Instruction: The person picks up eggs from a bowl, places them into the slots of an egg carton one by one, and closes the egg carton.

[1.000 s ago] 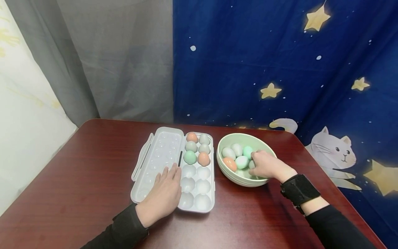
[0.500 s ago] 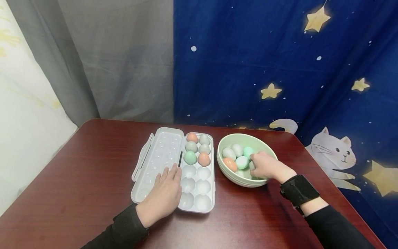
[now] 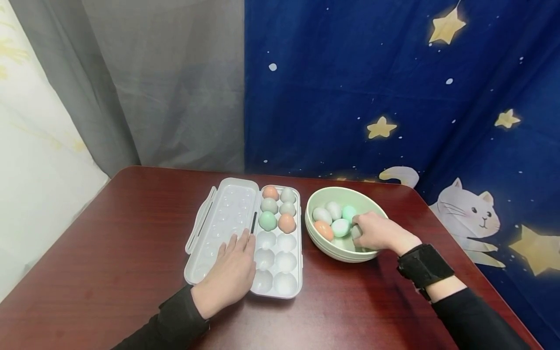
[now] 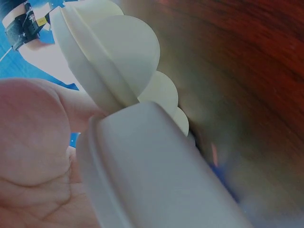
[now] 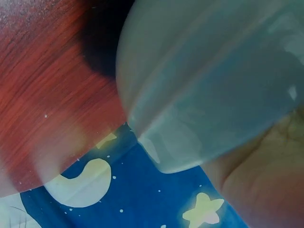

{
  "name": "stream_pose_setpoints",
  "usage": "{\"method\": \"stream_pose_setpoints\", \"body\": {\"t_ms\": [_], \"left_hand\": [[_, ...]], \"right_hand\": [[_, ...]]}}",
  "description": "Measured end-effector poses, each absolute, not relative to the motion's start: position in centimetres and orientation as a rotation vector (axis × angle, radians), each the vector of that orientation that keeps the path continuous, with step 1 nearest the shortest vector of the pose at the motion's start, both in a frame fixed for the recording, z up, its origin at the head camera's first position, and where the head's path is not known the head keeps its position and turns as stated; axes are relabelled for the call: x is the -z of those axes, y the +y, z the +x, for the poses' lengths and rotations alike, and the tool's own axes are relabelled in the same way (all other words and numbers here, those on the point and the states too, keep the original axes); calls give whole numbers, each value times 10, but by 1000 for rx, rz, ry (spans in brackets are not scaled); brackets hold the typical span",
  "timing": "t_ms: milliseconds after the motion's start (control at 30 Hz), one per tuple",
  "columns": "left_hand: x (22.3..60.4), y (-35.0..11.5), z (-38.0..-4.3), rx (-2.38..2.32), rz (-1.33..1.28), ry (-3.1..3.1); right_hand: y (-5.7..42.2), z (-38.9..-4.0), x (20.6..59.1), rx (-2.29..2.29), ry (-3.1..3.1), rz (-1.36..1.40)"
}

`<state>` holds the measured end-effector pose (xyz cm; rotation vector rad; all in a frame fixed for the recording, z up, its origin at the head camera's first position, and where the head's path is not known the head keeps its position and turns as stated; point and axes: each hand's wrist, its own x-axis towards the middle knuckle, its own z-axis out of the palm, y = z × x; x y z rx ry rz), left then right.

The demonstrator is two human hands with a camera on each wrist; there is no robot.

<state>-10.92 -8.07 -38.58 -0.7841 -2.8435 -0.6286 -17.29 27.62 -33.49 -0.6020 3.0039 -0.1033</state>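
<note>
Head view: right hand has a grayish egg pinched inside the green bowl, left hand lies straight-fingered on the egg carton. Egg's probably light, stiff and kinda slick, maybe breakable, so I'd hold it gently around its fat middle.

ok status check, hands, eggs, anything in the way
Right hand pinches grey egg in green bowl; left hand, fingers extended, on open carton. Six eggs seated, six cups empty. Bowl-to-carton gap looks unobstructed.
</note>
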Motion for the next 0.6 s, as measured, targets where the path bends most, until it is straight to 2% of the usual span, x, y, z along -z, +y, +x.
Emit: {"method": "stream_pose_setpoints", "body": {"t_ms": [300,600], "left_hand": [[386,-81,-110,629,-789,-2835],[387,-81,-110,621,-784,-2846]], "right_hand": [[268,-176,313,79,3049,-595],[251,-175,299,125,3112,-744]]}}
